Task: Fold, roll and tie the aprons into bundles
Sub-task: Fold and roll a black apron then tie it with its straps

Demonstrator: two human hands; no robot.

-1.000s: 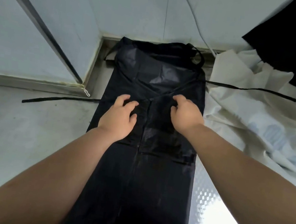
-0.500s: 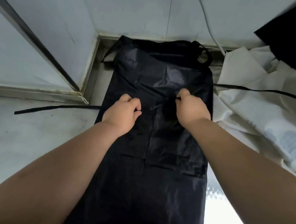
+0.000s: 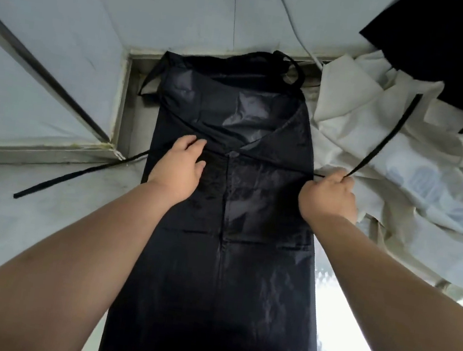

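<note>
Black apron [image 3: 247, 221] lies flat, folded lengthwise into a long narrow strip, edges meeting down the centre; shiny, creased; neck loop [image 3: 298, 70] at far end by the wall; left tie [image 3: 77, 174] trails loose out to the left; right tie [image 3: 388, 141] pinched in right hand [image 3: 329, 195], raised taut up-right.

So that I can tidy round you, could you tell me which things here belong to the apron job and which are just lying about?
In the job: black apron, folded lengthwise; left hand pressing it flat; right hand gripping the right tie; left tie lying loose.
Lying about: cream cloth; dark fabric at top right; white cable.
</note>
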